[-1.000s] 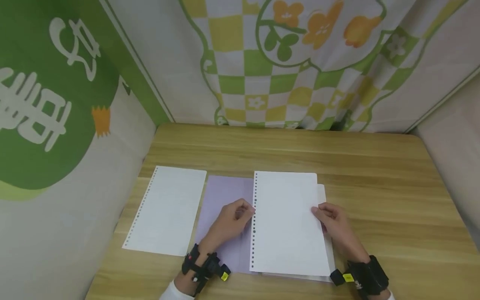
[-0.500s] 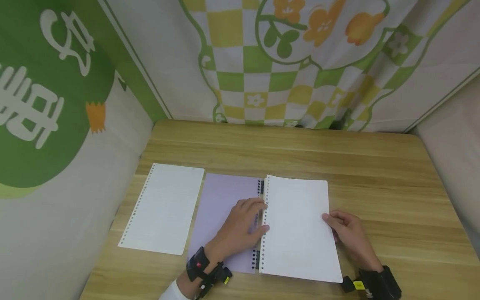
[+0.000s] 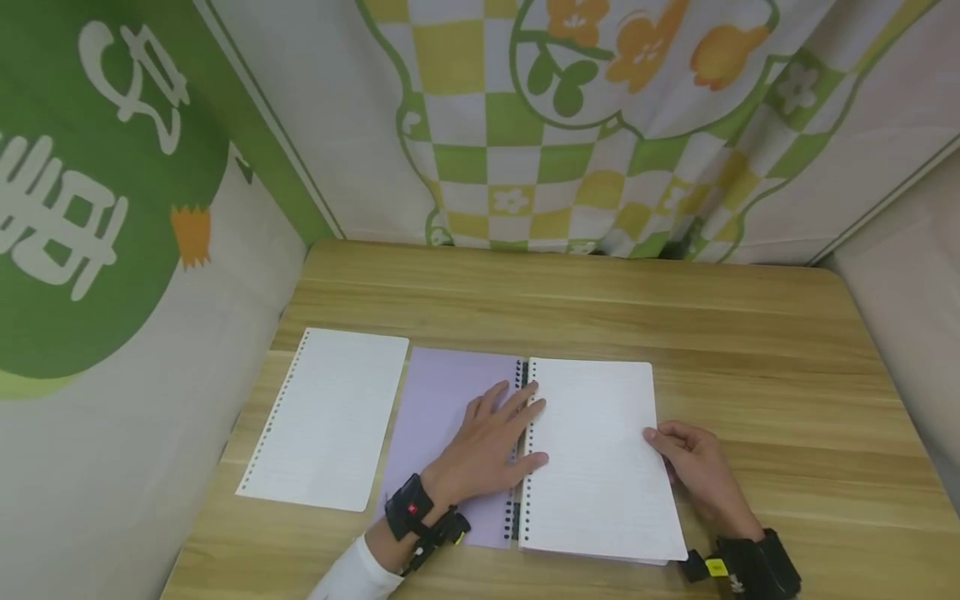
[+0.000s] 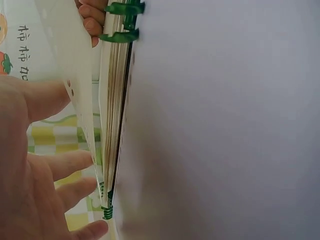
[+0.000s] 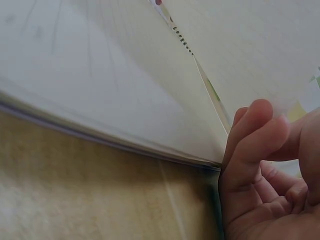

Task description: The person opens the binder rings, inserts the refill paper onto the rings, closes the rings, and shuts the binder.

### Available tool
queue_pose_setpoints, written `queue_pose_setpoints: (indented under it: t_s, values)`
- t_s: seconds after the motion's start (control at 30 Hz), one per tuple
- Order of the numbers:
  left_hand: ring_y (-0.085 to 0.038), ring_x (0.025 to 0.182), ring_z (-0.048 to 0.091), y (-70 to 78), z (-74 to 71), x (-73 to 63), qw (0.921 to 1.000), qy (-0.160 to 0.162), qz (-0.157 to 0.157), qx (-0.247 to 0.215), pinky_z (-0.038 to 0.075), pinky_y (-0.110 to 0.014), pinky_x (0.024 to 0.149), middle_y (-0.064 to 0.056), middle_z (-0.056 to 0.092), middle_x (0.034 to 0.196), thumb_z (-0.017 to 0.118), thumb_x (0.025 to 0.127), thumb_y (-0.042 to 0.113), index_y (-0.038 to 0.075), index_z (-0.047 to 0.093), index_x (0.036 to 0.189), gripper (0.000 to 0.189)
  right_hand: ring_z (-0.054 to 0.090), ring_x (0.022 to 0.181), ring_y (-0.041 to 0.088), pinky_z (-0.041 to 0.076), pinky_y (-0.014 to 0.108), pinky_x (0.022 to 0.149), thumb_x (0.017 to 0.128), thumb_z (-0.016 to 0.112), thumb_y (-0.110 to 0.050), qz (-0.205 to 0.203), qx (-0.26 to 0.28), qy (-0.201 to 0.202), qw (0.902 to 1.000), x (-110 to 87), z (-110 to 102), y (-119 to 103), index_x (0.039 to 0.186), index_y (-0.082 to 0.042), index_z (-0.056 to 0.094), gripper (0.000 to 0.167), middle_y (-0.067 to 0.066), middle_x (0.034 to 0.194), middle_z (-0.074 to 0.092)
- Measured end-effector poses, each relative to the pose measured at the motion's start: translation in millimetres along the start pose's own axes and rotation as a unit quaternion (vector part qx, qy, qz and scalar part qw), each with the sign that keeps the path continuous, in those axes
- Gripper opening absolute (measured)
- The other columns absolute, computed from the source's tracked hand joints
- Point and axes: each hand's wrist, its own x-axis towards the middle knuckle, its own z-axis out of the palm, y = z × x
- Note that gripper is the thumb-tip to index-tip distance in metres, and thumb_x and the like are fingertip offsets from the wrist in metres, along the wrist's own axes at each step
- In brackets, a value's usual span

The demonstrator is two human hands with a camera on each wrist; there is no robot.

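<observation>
A loose-leaf ring binder lies open, its purple cover [image 3: 450, 387] folded out to the left and green rings [image 4: 120, 36] along the spine. Over its page stack [image 4: 114, 90] is a white sheet [image 3: 592, 467] with punched holes down its left side. In the left wrist view this sheet slants apart from the stack. My left hand [image 3: 483, 454] spreads its fingers across the spine, fingertips along the holed edge. At the opposite edge my right hand [image 3: 693, 458] pinches the sheet between thumb and fingers; the right wrist view shows it lifted off the pages there.
Another punched white sheet [image 3: 322, 417] lies flat left of the purple cover. The wooden table [image 3: 765, 350] reaches back to a checked green and yellow curtain [image 3: 525, 167]; fabric walls stand at both sides.
The sheet has shifted right and slightly down, baring the spine and lining up with the binder's pages. My left hand went from pinching its holed edge to lying on it with fingers spread.
</observation>
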Motion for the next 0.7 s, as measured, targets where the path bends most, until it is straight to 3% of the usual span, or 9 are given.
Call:
queue_pose_setpoints:
  t_s: [0.3,0.43,0.7]
  values:
    - [-0.047,0.162,0.016,-0.4,0.3,5.3,0.9989,-0.016,-0.030,0.031,0.022,-0.067,0.126,-0.009,0.021,0.179,0.058,0.105,0.054,0.017,0.040,0.166,0.073,0.060,0.067,0.014,0.050,0.027,0.060,0.107,0.067,-0.030,-0.002,-0.001,-0.002,1.0000,3.7,1,1,0.129,0.009,0.065,0.045,0.000,0.075,0.070]
    - [-0.047,0.162,0.016,0.4,-1.0,5.2,0.9988,-0.023,-0.029,0.033,0.022,-0.067,0.126,-0.009,0.021,0.179,0.061,0.104,0.052,0.017,0.041,0.166,0.074,0.059,0.066,0.013,0.049,0.026,0.060,0.108,0.066,-0.029,0.002,-0.002,0.000,1.0000,4.1,0,1,0.130,0.009,0.064,0.044,-0.002,0.075,0.069]
    - [-0.048,0.163,0.014,0.4,-0.5,-9.2,0.9975,-0.053,-0.023,0.040,0.021,-0.067,0.127,-0.005,0.016,0.180,0.069,0.099,0.055,0.021,0.040,0.167,0.082,0.056,0.064,0.012,0.048,0.025,0.058,0.107,0.068,-0.029,0.008,0.004,-0.003,1.0000,2.5,0,-1,0.130,0.008,0.065,0.044,-0.003,0.073,0.067]
